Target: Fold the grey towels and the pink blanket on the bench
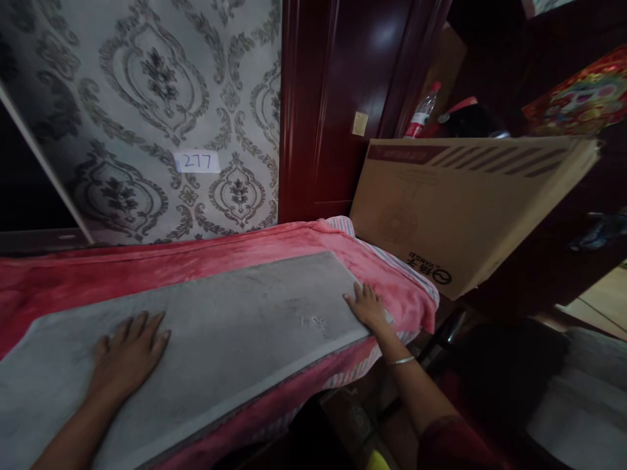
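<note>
A long grey fabric mat lies flat across a pink plush blanket. My left hand rests palm down on the left part of the mat, its fingers spread. At the mat's right end, my right hand lies with fingers apart by the edge, and a thin bangle circles that wrist. Between the hands, nearer the right one, a small light motif and a dark smudge mark the mat's surface. Neither hand grips anything.
A large cardboard box leans at the right, beside a dark red door. Behind it stands a plastic bottle with a red cap. A paper label reading 277 is on the patterned wall. Below right is a grey padded seat.
</note>
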A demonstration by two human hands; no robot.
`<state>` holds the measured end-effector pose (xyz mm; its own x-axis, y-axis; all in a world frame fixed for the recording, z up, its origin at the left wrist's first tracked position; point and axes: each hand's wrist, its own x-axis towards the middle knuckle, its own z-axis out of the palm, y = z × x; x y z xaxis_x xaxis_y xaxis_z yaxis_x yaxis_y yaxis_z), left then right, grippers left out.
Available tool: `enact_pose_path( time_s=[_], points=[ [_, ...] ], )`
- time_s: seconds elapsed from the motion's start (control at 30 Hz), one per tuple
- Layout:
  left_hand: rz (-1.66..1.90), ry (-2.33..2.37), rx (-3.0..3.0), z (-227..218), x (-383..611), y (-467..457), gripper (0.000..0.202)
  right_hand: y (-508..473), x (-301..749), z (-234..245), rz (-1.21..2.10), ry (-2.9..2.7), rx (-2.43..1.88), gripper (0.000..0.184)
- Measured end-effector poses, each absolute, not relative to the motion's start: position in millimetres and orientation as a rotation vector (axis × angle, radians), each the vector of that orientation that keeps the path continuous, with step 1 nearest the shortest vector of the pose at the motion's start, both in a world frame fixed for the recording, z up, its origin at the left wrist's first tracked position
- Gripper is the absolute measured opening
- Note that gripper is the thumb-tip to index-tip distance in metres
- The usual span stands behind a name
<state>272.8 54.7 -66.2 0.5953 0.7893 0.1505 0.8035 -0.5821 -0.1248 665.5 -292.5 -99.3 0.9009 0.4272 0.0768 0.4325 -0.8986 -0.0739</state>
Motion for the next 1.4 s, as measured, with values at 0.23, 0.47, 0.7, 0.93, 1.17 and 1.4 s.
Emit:
enact_pose_path(
  time_s=[0.23,0.47,0.7,0.93,1.17,1.4],
  points=[
    [-0.17,-1.334,-2.695,-65,274,53,0.067,-343,650,-112,-0.167,-0.587,-3.002,0.067],
    [-0.256,-1.316,-2.721,-61,273,44,0.064,-341,645,-99,-0.278,-0.488,-2.989,0.066],
    [-0.322,-1.341,-2.76,-65,271,49,0.066,-208,636,-58,-0.149,-0.945,-2.763,0.065],
    [-0.282,-1.333,-2.699,-71,269,55,0.069,-135,660,-51,-0.055,-0.857,-2.74,0.067],
    [-0.258,-1.345,-2.649,-73,270,56,0.068,-138,676,-73,-0.104,-0.882,-2.763,0.07],
    [-0.172,-1.317,-2.621,-69,272,53,0.069,-171,671,-80,-0.045,-0.769,-2.878,0.073]
  ],
)
